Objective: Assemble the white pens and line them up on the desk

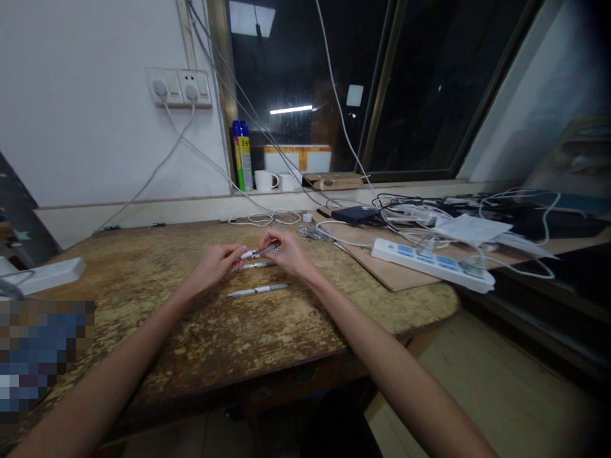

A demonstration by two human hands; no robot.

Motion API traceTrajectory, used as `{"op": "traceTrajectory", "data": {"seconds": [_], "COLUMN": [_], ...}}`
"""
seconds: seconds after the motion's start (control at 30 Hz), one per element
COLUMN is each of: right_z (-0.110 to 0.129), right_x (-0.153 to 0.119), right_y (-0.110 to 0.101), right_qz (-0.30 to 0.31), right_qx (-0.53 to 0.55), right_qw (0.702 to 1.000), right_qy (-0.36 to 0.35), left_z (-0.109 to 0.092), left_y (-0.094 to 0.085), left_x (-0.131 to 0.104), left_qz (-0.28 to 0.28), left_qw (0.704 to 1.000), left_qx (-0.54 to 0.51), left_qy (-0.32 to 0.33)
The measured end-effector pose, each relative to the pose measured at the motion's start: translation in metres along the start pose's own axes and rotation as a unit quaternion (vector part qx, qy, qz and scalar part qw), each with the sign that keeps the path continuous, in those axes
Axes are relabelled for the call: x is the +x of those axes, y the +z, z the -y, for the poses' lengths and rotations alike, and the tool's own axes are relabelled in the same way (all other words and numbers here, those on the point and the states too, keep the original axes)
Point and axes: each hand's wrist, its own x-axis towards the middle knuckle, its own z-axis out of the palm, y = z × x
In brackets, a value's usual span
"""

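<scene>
Above the worn wooden table (191,331), my left hand (217,264) pinches the white end of a pen (248,254). My right hand (286,251) has its fingers closed on the grey end of the same pen, close beside my left fingertips. Just below my hands a second white and grey pen (260,264) lies on the table, its left end near my left fingers. Nearer to me lies a third pen (258,291), white on the left and grey on the right, touched by neither hand.
A white power strip (429,262) rests on a board (382,267) at the right, with tangled cables and papers (472,228) behind. A black box (354,215), a mug (265,180) and a spray can (242,158) stand farther back. Another power strip (52,275) is at the left.
</scene>
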Motion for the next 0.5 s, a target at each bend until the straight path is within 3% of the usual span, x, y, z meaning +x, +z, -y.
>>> {"op": "traceTrajectory", "data": {"seconds": [0.2, 0.5], "right_z": [-0.002, -0.011], "right_x": [0.001, 0.003], "right_y": [-0.001, -0.006], "right_qz": [0.009, -0.073], "right_qx": [0.058, 0.068], "right_qw": [0.998, 0.991], "right_qy": [0.038, 0.089], "left_z": [-0.002, -0.002], "left_y": [0.003, -0.004], "left_x": [-0.001, -0.001], "left_qz": [-0.009, -0.074], "left_qw": [0.999, 0.997], "left_qx": [-0.049, -0.010], "left_qy": [0.020, 0.033]}}
